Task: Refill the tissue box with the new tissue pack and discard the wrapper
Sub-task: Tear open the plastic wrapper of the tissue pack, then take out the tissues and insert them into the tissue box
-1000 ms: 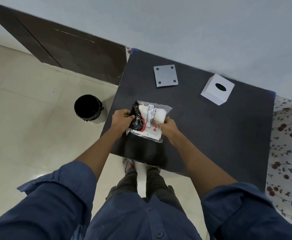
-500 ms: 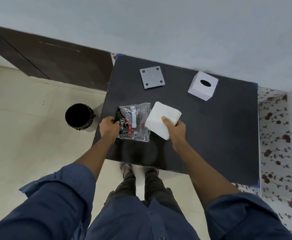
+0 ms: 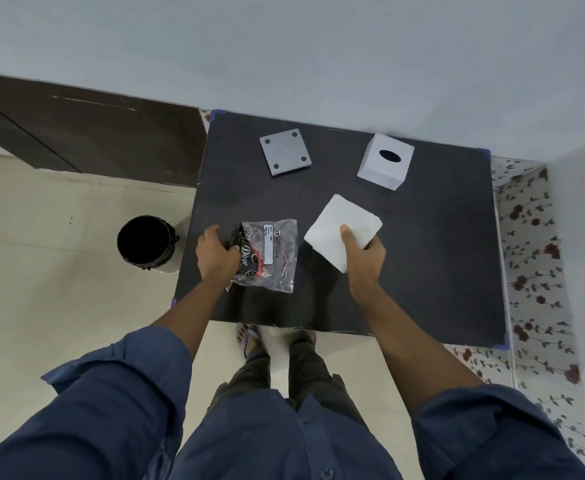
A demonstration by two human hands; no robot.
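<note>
My right hand (image 3: pixel 362 256) grips a white stack of tissues (image 3: pixel 339 225) by its near corner, thumb on top, just above the black table (image 3: pixel 405 271). The emptied clear plastic wrapper (image 3: pixel 270 256) with black and red print lies to its left, and my left hand (image 3: pixel 215 252) holds its left end. A white cube tissue box (image 3: pixel 384 162) with an oval slot on top stands at the back right. The grey square base plate (image 3: pixel 285 151) of the box lies at the back middle, apart from the box.
A black waste bin (image 3: pixel 145 242) stands on the tiled floor just left of the table. A dark wooden panel (image 3: pixel 86 140) runs along the wall at the left. Floral cloth (image 3: pixel 533 258) shows at the table's right edge. My feet are under the near edge.
My right hand has pulled the tissue stack out of the wrapper and carried it to the right. The wrapper, now flat and empty, stays in my left hand.
</note>
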